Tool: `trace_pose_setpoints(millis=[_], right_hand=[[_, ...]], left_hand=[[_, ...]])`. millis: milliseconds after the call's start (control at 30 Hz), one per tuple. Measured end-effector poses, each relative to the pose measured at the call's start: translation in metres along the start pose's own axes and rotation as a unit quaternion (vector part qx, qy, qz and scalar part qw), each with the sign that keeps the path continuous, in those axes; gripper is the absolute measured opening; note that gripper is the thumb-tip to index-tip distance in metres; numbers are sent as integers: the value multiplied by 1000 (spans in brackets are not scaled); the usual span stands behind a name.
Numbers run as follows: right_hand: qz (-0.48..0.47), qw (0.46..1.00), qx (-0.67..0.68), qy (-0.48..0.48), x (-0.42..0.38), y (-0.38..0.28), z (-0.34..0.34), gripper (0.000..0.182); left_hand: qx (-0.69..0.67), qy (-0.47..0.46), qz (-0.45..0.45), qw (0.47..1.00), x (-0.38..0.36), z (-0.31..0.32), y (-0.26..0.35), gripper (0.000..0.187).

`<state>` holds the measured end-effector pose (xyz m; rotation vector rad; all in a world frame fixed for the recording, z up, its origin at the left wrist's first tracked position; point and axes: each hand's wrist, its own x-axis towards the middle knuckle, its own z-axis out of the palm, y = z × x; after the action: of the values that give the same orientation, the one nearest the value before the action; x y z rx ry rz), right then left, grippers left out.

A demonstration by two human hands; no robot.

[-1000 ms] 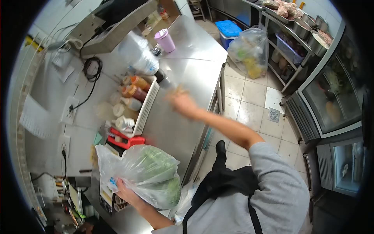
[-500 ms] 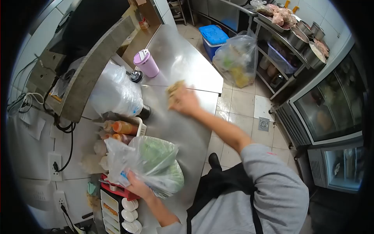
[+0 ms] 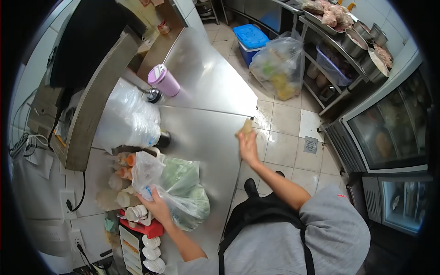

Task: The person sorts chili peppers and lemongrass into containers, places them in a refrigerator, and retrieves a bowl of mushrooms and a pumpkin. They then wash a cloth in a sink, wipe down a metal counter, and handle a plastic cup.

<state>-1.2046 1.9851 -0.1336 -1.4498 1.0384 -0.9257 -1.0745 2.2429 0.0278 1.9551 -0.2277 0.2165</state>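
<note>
My right hand point(image 3: 249, 145) grips a crumpled yellowish-brown cloth point(image 3: 246, 127) at the right edge of the steel counter point(image 3: 201, 133). My left hand point(image 3: 156, 205) is closed on a clear plastic bag point(image 3: 185, 183) that bulges with something green, perhaps leaves. The bag rests on the counter, its loose top gathered toward the sauce bottles. Some of my left fingers are hidden against the plastic.
Sauce bottles point(image 3: 123, 172), a red rack point(image 3: 153, 227) and stacked white dishes point(image 3: 151, 252) line the wall side. Farther back stand a stack of plastic bags point(image 3: 130, 117) and a purple tumbler point(image 3: 165, 81). A garbage bag point(image 3: 279, 68) and blue cooler point(image 3: 251, 39) are on the floor.
My right hand has moved the cloth from the middle of the counter to its right edge. My left hand stays on the plastic bag, which has shifted slightly toward the wall.
</note>
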Motion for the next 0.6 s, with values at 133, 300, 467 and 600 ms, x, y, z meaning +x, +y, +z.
trace_pose_setpoints(millis=[133, 300, 467, 600], right_hand=[[50, 995, -12, -91, -39, 5, -15, 49], [107, 951, 33, -290, -21, 17, -84, 35], [166, 935, 43, -312, 37, -1, -155, 37], [169, 935, 104, -294, 76, -27, -165, 37]], left_hand=[[112, -39, 37, 992, -23, 4, 15, 53], [169, 1, 95, 981, -43, 8, 35, 65], [269, 81, 138, 950, -87, 48, 119, 79], [216, 10, 244, 945, -109, 99, 141, 71]])
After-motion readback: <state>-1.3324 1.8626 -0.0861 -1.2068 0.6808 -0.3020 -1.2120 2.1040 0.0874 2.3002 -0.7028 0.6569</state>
